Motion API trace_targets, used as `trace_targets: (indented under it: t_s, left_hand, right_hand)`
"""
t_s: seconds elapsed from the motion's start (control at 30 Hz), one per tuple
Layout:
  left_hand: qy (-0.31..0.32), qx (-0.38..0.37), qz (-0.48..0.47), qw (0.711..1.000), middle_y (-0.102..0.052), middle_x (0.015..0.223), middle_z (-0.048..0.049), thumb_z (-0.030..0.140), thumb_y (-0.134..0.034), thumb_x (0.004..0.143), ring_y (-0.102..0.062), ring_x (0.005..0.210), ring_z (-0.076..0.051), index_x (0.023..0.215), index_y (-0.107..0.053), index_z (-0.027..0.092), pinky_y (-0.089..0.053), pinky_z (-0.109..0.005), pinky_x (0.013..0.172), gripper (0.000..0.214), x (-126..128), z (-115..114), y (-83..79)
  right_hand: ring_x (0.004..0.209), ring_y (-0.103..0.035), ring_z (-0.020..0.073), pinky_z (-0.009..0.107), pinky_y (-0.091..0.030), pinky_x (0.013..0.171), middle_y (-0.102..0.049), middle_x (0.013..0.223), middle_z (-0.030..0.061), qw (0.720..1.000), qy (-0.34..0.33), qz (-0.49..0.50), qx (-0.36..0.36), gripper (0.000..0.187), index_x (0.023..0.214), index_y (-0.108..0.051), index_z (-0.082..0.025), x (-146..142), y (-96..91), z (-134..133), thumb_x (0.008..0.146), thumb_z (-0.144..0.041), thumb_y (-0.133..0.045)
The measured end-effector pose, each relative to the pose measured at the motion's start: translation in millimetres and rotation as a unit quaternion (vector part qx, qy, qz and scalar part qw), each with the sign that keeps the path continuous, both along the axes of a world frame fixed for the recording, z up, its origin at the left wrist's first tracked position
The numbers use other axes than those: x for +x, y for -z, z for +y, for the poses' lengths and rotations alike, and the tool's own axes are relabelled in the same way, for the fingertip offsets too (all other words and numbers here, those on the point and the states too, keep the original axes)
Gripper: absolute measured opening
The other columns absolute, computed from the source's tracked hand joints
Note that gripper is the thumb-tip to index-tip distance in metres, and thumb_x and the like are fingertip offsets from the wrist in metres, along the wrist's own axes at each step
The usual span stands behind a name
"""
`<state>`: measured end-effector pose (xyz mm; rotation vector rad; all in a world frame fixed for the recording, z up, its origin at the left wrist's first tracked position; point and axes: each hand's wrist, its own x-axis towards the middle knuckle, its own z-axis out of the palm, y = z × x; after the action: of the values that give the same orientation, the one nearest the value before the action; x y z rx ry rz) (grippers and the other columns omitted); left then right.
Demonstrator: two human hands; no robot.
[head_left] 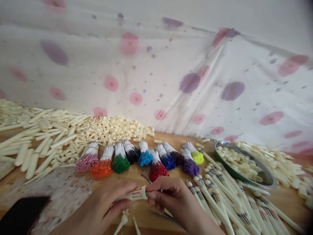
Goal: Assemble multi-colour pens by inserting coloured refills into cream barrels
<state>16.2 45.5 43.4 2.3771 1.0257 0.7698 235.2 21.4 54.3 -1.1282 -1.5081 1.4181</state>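
Observation:
My left hand [105, 205] is closed around a cream slotted pen part [135, 195] with an orange tip, held just above the wooden table [137, 174]. My right hand [171, 197] pinches the same part at its right end, fingers pressed together. Just beyond my hands lie several bundles of coloured refills: pink [86, 160], orange [104, 164], green [120, 160], black [131, 152], blue [145, 155], red [157, 167], purple [189, 164] and yellow-green [195, 155]. Assembled multicolour pens [220, 199] lie in a row to the right of my right hand.
Heaps of cream pen barrels [41, 137] and small clips [114, 129] fill the left and back. A metal bowl [266, 182] of clips stands at right, more cream parts [281, 161] behind it. A dark phone [21, 213] lies bottom left. Flowered sheeting [156, 71] hangs behind.

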Motion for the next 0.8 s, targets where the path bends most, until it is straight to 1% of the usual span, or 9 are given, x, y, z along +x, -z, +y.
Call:
trace_targets:
  t_s: [0.2, 0.27, 0.37, 0.43, 0.5, 0.6, 0.7, 0.73, 0.8]
  left_hand:
    - [0.006, -0.002, 0.012, 1.0, -0.073, 0.104, 0.0024, 0.025, -0.056, 0.082, -0.068, 0.093, -0.016, 0.11, -0.062, 0.033, -0.053, -0.021, 0.08, 0.029, 5.5, -1.6, -6.4]
    - [0.01, -0.008, 0.03, 0.999, -0.073, 0.101, 0.0017, 0.024, -0.055, 0.083, -0.069, 0.091, -0.016, 0.11, -0.062, 0.032, -0.054, -0.022, 0.078, 0.029, 7.1, -2.6, -9.3]
    - [0.017, 0.003, 0.046, 0.999, -0.074, 0.098, 0.0012, 0.025, -0.053, 0.084, -0.069, 0.087, -0.016, 0.109, -0.062, 0.031, -0.055, -0.022, 0.074, 0.027, 8.6, -4.3, -13.3]
    - [0.014, 0.024, 0.04, 0.999, -0.074, 0.097, 0.0011, 0.026, -0.052, 0.085, -0.069, 0.086, -0.016, 0.107, -0.062, 0.03, -0.055, -0.021, 0.072, 0.025, 8.8, -4.7, -14.3]
    - [0.004, 0.054, 0.038, 0.998, -0.074, 0.096, 0.0008, 0.026, -0.051, 0.085, -0.07, 0.083, -0.016, 0.105, -0.062, 0.029, -0.055, -0.021, 0.07, 0.023, 8.3, -3.8, -13.5]
    - [-0.017, 0.122, 0.05, 0.991, -0.075, 0.091, -0.0022, 0.02, -0.046, 0.085, -0.071, 0.076, -0.017, 0.101, -0.063, 0.025, -0.056, -0.023, 0.065, 0.024, 7.3, -1.2, -10.2]
    - [-0.031, 0.194, 0.068, 0.978, -0.074, 0.086, -0.005, 0.014, -0.041, 0.083, -0.071, 0.071, -0.019, 0.1, -0.064, 0.021, -0.057, -0.027, 0.06, 0.028, 7.7, 0.7, -7.5]
    - [-0.03, 0.209, 0.071, 0.975, -0.074, 0.085, -0.0052, 0.013, -0.041, 0.083, -0.071, 0.07, -0.019, 0.099, -0.064, 0.02, -0.057, -0.028, 0.06, 0.03, 8.3, 0.9, -6.9]
    - [-0.029, 0.215, 0.071, 0.974, -0.074, 0.085, -0.0056, 0.012, -0.04, 0.083, -0.07, 0.07, -0.02, 0.1, -0.064, 0.02, -0.057, -0.029, 0.059, 0.03, 9.8, 0.9, -6.0]
  right_hand:
    - [0.049, -0.034, 0.0059, 0.018, -0.024, 0.042, -0.046, 0.056, -0.0029, 0.998, -0.021, -0.042, 0.032, 0.033, 0.064, -0.063, -0.013, -4.1, -1.4, 0.7, 0.082, -0.041, -0.057]
    - [0.049, -0.033, 0.0055, 0.018, -0.023, 0.043, -0.047, 0.055, -0.0031, 0.999, -0.029, -0.032, 0.023, 0.032, 0.063, -0.062, -0.012, -3.3, -0.2, 1.5, 0.082, -0.038, -0.057]
    - [0.047, -0.032, 0.0047, 0.018, -0.023, 0.043, -0.048, 0.053, -0.0038, 0.998, -0.047, -0.011, -0.026, 0.03, 0.067, -0.064, -0.012, -0.5, -0.7, 1.7, 0.08, -0.038, -0.058]
    - [0.045, -0.031, 0.0042, 0.017, -0.024, 0.042, -0.048, 0.053, -0.0041, 0.996, -0.065, -0.008, -0.062, 0.03, 0.074, -0.067, -0.012, 1.1, -3.4, 1.1, 0.08, -0.04, -0.058]
    - [0.045, -0.032, 0.0035, 0.015, -0.026, 0.041, -0.051, 0.058, -0.0037, 0.993, -0.079, -0.001, -0.088, 0.03, 0.087, -0.069, -0.014, 1.6, -6.6, 0.5, 0.08, -0.041, -0.058]
    - [0.045, -0.034, 0.0024, 0.013, -0.029, 0.04, -0.051, 0.064, -0.0035, 0.988, -0.082, 0.034, -0.125, 0.037, 0.102, -0.067, -0.017, -0.2, -7.5, 0.6, 0.075, -0.042, -0.063]
    - [0.045, -0.035, 0.002, 0.013, -0.032, 0.04, -0.048, 0.065, -0.0045, 0.986, -0.057, 0.057, -0.149, 0.042, 0.103, -0.067, -0.017, -3.8, -3.2, 2.2, 0.069, -0.042, -0.068]
    - [0.045, -0.036, 0.002, 0.013, -0.032, 0.04, -0.047, 0.065, -0.0047, 0.986, -0.049, 0.058, -0.151, 0.042, 0.102, -0.067, -0.016, -5.0, -1.5, 2.8, 0.069, -0.042, -0.068]
    - [0.045, -0.037, 0.0022, 0.013, -0.032, 0.04, -0.046, 0.064, -0.0049, 0.986, -0.039, 0.055, -0.152, 0.04, 0.099, -0.067, -0.016, -6.6, 0.9, 3.8, 0.069, -0.043, -0.067]
